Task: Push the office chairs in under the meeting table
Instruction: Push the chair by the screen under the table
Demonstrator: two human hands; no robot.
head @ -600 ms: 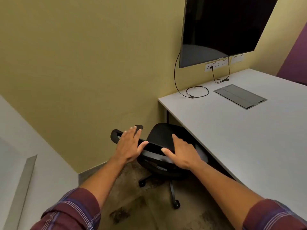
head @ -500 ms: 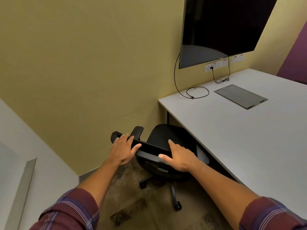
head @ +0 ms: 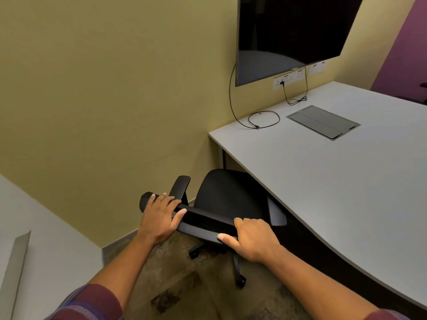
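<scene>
A black office chair (head: pixel 227 197) on castors stands at the left end of the white meeting table (head: pixel 323 181), its seat partly beneath the tabletop edge. My left hand (head: pixel 160 218) lies on the left end of the chair's backrest top, fingers curled over it. My right hand (head: pixel 253 239) grips the right part of the same backrest top, thumb on the near side. One armrest sticks up beside my left hand; the other sits against the table edge.
A yellow wall (head: pixel 104 88) stands close behind the chair. A dark screen (head: pixel 288 31) hangs above the table, with sockets and a looped black cable (head: pixel 263 120) below it. A grey cable hatch (head: pixel 323 122) is set into the tabletop. A white surface (head: pixel 34 239) lies at left.
Both hands came down from hovering over the backrest and closed on its top edge. The chair looks slightly turned toward the table.
</scene>
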